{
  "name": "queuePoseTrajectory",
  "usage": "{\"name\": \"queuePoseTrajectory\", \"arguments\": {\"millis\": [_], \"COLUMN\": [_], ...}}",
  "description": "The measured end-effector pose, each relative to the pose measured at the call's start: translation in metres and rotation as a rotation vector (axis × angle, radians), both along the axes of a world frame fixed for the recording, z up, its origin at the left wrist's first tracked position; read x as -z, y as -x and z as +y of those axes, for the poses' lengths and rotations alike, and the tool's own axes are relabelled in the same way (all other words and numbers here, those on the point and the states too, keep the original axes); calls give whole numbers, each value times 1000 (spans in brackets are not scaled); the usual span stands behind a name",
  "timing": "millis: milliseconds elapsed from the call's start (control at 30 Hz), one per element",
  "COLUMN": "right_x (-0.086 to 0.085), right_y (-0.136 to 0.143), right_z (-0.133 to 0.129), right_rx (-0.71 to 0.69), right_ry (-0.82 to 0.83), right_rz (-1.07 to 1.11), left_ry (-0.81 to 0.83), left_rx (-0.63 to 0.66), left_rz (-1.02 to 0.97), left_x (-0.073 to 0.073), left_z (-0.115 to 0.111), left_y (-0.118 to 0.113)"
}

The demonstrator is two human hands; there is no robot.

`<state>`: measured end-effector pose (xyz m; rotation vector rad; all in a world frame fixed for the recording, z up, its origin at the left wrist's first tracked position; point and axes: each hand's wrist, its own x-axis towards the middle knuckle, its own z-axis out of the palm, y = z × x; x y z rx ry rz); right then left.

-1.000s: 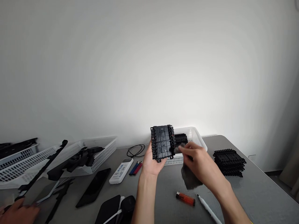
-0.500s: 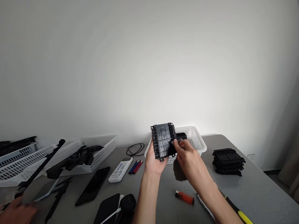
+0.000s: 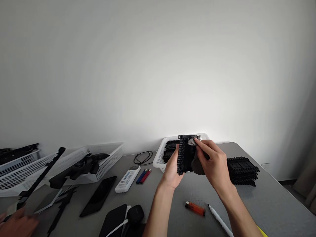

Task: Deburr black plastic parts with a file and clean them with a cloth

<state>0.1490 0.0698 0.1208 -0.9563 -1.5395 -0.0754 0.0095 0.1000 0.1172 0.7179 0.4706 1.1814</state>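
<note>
Near the middle, my left hand (image 3: 172, 169) grips a black ribbed plastic part (image 3: 184, 156) by its left side and lower edge, holding it upright and tilted. My right hand (image 3: 214, 161) pinches a grey cloth (image 3: 198, 164) and presses it on the part's upper right face; a lighter fold of the cloth shows at the fingertips. Behind the part stands a white basket (image 3: 160, 158) with similar black parts (image 3: 170, 149) in it. To the right of my right hand lies a stack of black ribbed parts (image 3: 243, 171).
On the table lie an orange lighter (image 3: 195, 208), a white pen (image 3: 220, 220), two more lighters (image 3: 143, 176), a white box-shaped device (image 3: 127, 179) and a black phone (image 3: 98, 197). White baskets (image 3: 108, 164) with black parts stand left. Another person's hand (image 3: 19, 223) is at lower left.
The black part has moved right and turned, showing its ribbed side more. My right hand has moved right and up with the cloth, which now lies against the upper face.
</note>
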Motion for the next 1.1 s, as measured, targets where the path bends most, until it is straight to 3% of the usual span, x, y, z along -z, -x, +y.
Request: {"name": "queuePoseTrajectory", "arguments": {"millis": [167,367,733,1100], "right_x": [4,8,10,12], "right_y": [4,13,31,38], "right_z": [6,4,-7,-10], "right_rx": [157,330,149,77], "right_ry": [36,81,266,318], "right_rz": [-30,-54,-261,-382], "left_ry": [-115,-154,104,76], "left_rx": [-10,-63,-154,-223], "left_rz": [7,3,-74,-149], "left_x": [8,8,-4,-11], "left_z": [-4,-7,2,7], "left_y": [-7,-16,-5,14]}}
